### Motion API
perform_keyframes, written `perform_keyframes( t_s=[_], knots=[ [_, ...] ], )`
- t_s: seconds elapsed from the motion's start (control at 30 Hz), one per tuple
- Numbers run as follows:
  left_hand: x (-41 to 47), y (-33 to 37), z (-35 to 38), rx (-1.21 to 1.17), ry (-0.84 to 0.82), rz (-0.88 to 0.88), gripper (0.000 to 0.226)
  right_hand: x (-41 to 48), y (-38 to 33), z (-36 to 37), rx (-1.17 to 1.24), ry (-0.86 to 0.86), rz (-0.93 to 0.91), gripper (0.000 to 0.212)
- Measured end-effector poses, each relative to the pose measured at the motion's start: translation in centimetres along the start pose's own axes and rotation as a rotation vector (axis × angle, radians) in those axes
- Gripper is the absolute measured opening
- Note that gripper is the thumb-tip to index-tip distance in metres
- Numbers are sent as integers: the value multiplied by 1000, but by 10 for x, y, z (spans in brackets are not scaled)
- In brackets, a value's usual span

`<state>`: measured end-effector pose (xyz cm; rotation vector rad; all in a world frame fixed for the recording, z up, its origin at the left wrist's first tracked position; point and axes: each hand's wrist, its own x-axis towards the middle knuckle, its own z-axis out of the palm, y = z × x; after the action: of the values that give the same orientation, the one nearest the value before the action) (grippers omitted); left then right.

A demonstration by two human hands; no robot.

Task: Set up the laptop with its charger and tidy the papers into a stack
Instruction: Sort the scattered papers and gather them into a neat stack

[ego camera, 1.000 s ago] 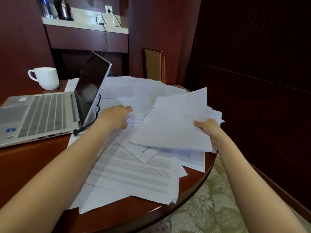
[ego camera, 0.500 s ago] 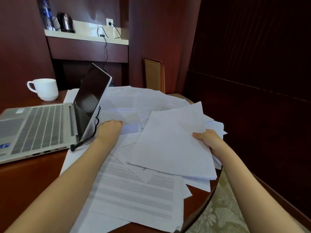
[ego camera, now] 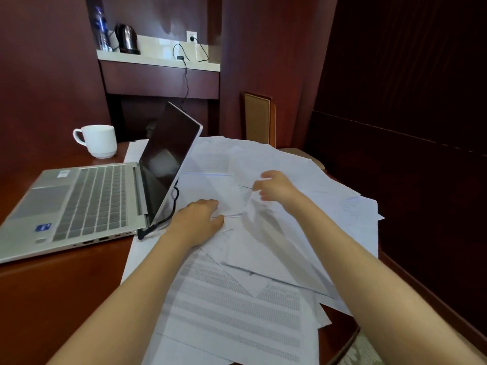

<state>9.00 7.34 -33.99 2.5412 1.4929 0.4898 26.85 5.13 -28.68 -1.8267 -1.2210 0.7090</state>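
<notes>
The open silver laptop (ego camera: 92,201) lies at the left of the round wooden table (ego camera: 52,299), its screen dark. A black charger cable (ego camera: 172,201) loops behind the screen to a plug (ego camera: 142,233) at the laptop's right edge. Loose white papers (ego camera: 237,312) cover the table's right half in an untidy spread. My left hand (ego camera: 197,219) rests palm down on the papers beside the laptop's screen. My right hand (ego camera: 274,188) is over the middle of the spread and grips a blurred sheaf of sheets (ego camera: 263,233) that slopes down under my forearm.
A white mug (ego camera: 98,140) stands behind the laptop. On the back shelf are a kettle (ego camera: 126,39), a bottle (ego camera: 101,27) and a wall socket (ego camera: 191,38) with a cable plugged in. A chair back (ego camera: 259,119) rises beyond the table. Patterned carpet (ego camera: 361,349) shows at lower right.
My right hand has swung left from the table's right edge to the middle of the spread, carrying the sheets with it. My left hand has stayed on the papers by the screen.
</notes>
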Motion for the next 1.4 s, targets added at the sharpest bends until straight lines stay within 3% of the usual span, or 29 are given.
perform_keyframes(
  t_s=[0.17,0.33,0.53,0.67,0.9,1.07,1.2,1.27,1.4],
  knots=[
    [-23,-2,-11,-8,219,-90,22,25,-20,44,107,-122,170,31],
    [-39,-22,-36,27,403,-338,47,38,-20,49,105,-93,293,21],
    [-40,-39,-34,125,362,-483,31,28,-21,60,-64,-228,286,22],
    [-37,-44,-28,143,310,-430,26,26,-18,62,-77,-142,177,24],
    [-33,-46,-26,134,330,-361,15,29,-3,18,-28,-128,226,13],
    [-33,-40,-27,83,500,-313,24,10,22,-18,42,-57,271,16],
    [-39,-27,-26,54,700,-168,29,-24,43,-32,72,13,290,16],
    [-39,-15,-25,45,647,-112,25,-42,50,-36,98,37,294,15],
    [-37,18,-15,-104,287,-59,19,-78,59,-45,144,110,275,21]
  ],
)
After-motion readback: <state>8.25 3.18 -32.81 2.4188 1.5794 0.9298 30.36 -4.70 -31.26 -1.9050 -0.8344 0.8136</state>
